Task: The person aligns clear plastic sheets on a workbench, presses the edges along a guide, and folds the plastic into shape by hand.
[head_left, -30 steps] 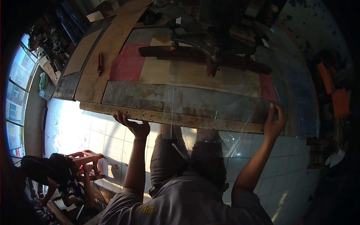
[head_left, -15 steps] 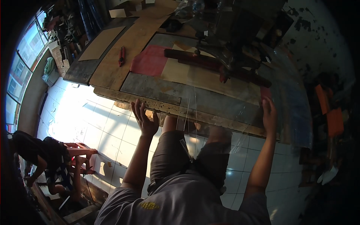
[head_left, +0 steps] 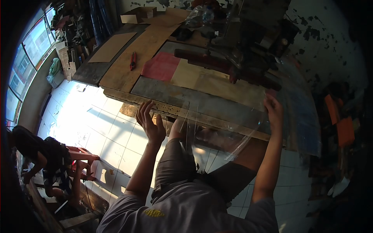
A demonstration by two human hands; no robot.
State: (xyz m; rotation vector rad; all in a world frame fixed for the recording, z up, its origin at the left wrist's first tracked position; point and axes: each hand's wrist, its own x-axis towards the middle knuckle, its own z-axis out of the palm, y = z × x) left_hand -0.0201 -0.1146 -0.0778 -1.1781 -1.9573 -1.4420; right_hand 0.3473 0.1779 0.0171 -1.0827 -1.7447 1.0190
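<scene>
My left hand (head_left: 150, 124) is raised beside the near edge of the workbench (head_left: 116, 96), open, with thumb and fingers apart and nothing visible in it. At the right, my right hand (head_left: 274, 110) has its fingers pinched together on a clear plastic sheet (head_left: 243, 145). Light glints on the folds of this sheet, which hangs over the front edge; its full outline is hard to make out. Beyond my hands, a dark red bar-shaped machine part (head_left: 229, 68) lies across the bench over a red and cream sheet (head_left: 159, 66).
A red-handled tool (head_left: 133, 61) lies on a brown board at the left. Cardboard (head_left: 112, 47) and an open box (head_left: 139, 15) are farther back. Another person (head_left: 46, 159) is at the lower left near a red stool (head_left: 83, 155). Orange objects (head_left: 345, 132) stand at the right.
My right hand has moved slightly left and its fingers have closed on the plastic sheet. One leg has swung out to the right. My left hand has barely moved; the view has shifted a little.
</scene>
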